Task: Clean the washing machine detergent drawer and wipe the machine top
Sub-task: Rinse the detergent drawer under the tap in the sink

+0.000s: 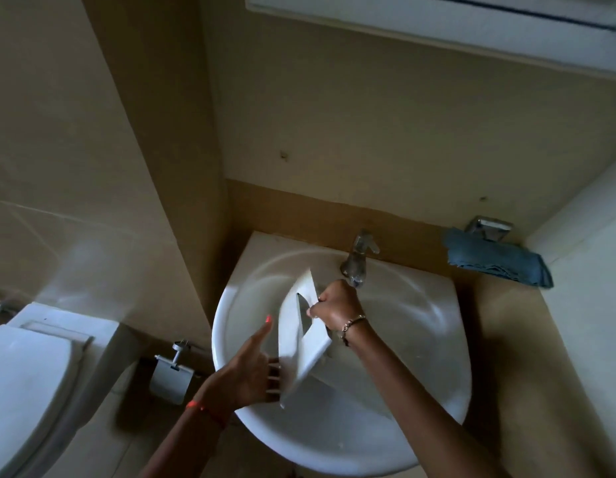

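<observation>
Right hand (336,307) pinches the detergent drawer (299,343) at its upper edge, just below the tap (356,263). Left hand (246,370) props the lower end on straight fingers, thumb raised clear. The drawer is tilted over the washbasin (224,326), with open bowl all round.

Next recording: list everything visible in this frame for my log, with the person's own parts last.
detergent drawer: one, white, held tilted over the basin
sink: one, white, centre, set in the counter
tap: one, chrome, at the back of the sink
counter: one, beige, right of the sink
cloth: one, blue, folded on the counter's far right
metal holder: one, chrome, on the wall behind the cloth
toilet: one, white, lower left, lid down
paper holder: one, metal, on the wall left of the sink
left hand: fingers behind the drawer's lower end, thumb raised
right hand: grips the drawer's upper part
</observation>
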The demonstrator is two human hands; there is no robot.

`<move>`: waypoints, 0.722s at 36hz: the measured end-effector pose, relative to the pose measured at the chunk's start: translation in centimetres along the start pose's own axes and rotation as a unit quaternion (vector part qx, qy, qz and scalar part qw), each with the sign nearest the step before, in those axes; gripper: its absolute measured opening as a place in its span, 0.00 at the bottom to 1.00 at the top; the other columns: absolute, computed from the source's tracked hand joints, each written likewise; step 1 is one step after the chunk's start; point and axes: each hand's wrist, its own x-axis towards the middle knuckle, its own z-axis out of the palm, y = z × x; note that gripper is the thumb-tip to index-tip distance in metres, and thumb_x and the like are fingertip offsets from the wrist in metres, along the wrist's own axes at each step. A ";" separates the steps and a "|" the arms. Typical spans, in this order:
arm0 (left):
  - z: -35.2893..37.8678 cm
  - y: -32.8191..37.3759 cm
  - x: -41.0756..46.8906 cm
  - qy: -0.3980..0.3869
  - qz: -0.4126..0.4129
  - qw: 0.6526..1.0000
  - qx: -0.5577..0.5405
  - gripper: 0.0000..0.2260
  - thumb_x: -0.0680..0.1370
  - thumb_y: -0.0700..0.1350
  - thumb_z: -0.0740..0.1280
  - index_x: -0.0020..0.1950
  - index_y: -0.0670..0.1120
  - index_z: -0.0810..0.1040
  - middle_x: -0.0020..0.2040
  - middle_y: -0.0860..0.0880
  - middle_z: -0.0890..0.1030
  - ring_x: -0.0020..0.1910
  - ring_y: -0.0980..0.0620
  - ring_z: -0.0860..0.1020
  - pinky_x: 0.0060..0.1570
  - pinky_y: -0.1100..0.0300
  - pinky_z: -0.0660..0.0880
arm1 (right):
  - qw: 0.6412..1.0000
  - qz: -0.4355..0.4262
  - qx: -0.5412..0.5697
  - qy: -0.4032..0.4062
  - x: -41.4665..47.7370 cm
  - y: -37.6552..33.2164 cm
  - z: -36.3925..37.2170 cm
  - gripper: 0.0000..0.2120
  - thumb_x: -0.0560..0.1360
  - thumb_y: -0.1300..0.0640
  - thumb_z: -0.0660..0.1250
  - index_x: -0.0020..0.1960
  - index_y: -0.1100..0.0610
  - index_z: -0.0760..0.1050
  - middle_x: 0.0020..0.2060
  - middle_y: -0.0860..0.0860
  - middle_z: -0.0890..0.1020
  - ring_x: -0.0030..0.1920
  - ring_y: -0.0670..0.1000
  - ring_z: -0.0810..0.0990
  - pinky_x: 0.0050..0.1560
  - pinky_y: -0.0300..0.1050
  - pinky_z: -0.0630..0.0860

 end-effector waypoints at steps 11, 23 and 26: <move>-0.6 7.3 -5.4 -0.014 0.138 0.990 0.019 0.22 0.69 0.55 0.64 0.55 0.41 0.76 0.47 0.44 0.78 0.45 0.47 0.76 0.45 0.56 0.71 | 0.898 0.133 0.417 -0.039 -2.4 2.9 -4.1 0.07 0.66 0.75 0.70 0.36 0.67 0.75 0.31 0.57 0.82 0.34 0.54 0.81 0.44 0.47 0.78; 0.2 3.7 -6.4 -0.116 0.313 0.927 -0.171 0.10 0.66 0.45 0.72 0.44 0.43 0.85 0.44 0.44 0.84 0.41 0.51 0.83 0.42 0.60 0.81 | 0.748 0.125 0.648 -0.068 -6.1 2.4 0.0 0.08 0.70 0.78 0.62 0.37 0.68 0.75 0.29 0.57 0.82 0.30 0.50 0.82 0.31 0.38 0.79; 1.4 3.4 -6.6 -0.065 0.334 0.937 -0.082 0.15 0.71 0.44 0.62 0.57 0.45 0.78 0.48 0.45 0.84 0.46 0.49 0.83 0.47 0.55 0.80 | 0.725 0.121 0.676 -0.049 -6.9 2.9 1.7 0.08 0.68 0.78 0.63 0.39 0.69 0.76 0.31 0.58 0.82 0.32 0.52 0.83 0.33 0.40 0.80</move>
